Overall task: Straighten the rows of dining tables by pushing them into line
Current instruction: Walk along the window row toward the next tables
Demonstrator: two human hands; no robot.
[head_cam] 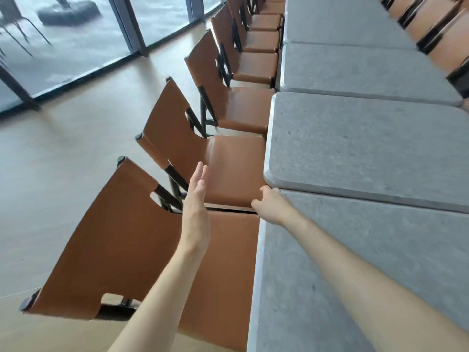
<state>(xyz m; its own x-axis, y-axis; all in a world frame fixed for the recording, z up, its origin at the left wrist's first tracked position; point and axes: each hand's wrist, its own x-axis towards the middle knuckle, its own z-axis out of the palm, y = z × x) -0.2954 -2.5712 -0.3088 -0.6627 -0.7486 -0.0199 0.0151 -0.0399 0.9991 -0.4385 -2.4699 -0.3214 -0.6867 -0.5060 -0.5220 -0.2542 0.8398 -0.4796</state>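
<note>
The right hand (272,207) grips the far left corner of the nearest grey table (355,262), fingers curled over its edge; the next table (368,148) lies just beyond that grip, its corner offset leftward; the left hand (196,199) hovers flat, fingers straight, holding nothing, above a brown chair (236,168).

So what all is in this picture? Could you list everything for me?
tables: at least four, grey stone-look tops, in a row down the right side
chairs: many, brown seats and backs on black frames, tucked along both sides of the tables
floor: one, pale wood, left
windows: dark-framed glass wall, top left
left hand: flat, fingers straight, above the chairs
right hand: gripping the corner of the nearest table
</note>
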